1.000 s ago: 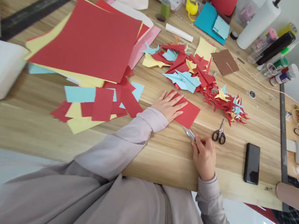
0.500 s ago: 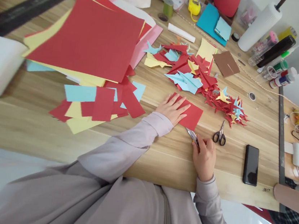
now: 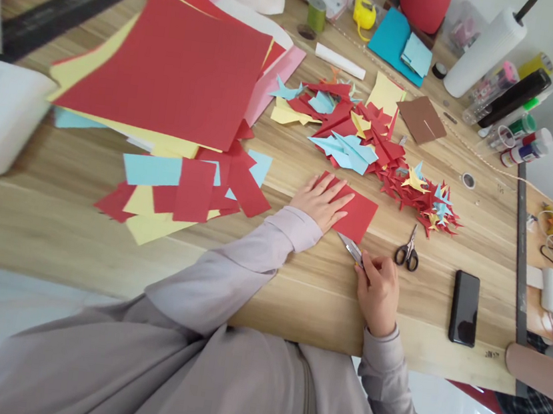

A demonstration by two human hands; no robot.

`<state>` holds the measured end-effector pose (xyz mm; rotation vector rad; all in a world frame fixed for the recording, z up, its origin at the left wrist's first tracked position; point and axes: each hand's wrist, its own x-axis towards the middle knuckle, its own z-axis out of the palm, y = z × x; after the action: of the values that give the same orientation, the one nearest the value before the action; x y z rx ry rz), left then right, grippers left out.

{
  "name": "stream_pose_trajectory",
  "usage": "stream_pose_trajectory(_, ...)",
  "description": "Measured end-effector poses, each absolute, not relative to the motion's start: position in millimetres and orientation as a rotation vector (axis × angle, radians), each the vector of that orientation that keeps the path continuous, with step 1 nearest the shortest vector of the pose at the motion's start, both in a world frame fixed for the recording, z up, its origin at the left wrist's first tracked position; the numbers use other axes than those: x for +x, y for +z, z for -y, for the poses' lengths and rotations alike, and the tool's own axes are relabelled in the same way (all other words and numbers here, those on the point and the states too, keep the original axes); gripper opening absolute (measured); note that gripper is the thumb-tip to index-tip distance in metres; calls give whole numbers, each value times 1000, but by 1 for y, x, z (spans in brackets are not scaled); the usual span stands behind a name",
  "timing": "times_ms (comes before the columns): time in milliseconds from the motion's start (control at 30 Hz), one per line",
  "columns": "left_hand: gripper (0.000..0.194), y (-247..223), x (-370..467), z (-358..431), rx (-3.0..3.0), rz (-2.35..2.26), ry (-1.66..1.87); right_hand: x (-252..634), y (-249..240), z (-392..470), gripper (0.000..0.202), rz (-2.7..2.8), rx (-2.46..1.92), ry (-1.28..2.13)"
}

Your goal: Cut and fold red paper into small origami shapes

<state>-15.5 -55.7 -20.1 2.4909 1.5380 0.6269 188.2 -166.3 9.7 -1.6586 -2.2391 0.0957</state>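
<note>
My left hand (image 3: 321, 202) lies flat with spread fingers on the left part of a red paper (image 3: 359, 214). In my right hand (image 3: 378, 290) is a utility knife (image 3: 351, 248), its blade pointing up and left, close to the paper's lower edge. Black-handled scissors (image 3: 407, 253) lie to the right of the knife. Just beyond the red paper spreads a heap of folded red, blue and yellow paper shapes (image 3: 348, 150).
Large red sheets (image 3: 172, 70) and cut paper pieces (image 3: 194, 190) cover the table's left side. A black phone (image 3: 465, 307) lies near the front right edge. Bottles and a white cylinder (image 3: 484, 51) stand at the back right.
The knife blade has shifted slightly left along the paper's lower edge. My left hand stays on the paper. The whole view has shifted a little.
</note>
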Motion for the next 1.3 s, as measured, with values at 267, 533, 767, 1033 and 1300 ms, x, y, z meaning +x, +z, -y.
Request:
stream_pose_trajectory(267,46,-15,-20,47,2349,-1547,659,186,13,167,32,2232,-1726,71)
stream_pose_trajectory(533,44,-21,-44,38,2420,-1567,660,188,14,164,32,2251,-1707,70)
stream_pose_trajectory(767,42,-25,-43,40,2448,-1552,640,179,14,153,31,2282,-1686,57)
stream_pose_trajectory(1033,42,-25,-43,40,2446,-1559,635,180,13,152,31,2298,-1618,88)
stream_pose_trajectory(1300,42,-24,-41,40,2446,-1572,644,184,14,157,30,2315,-1636,82)
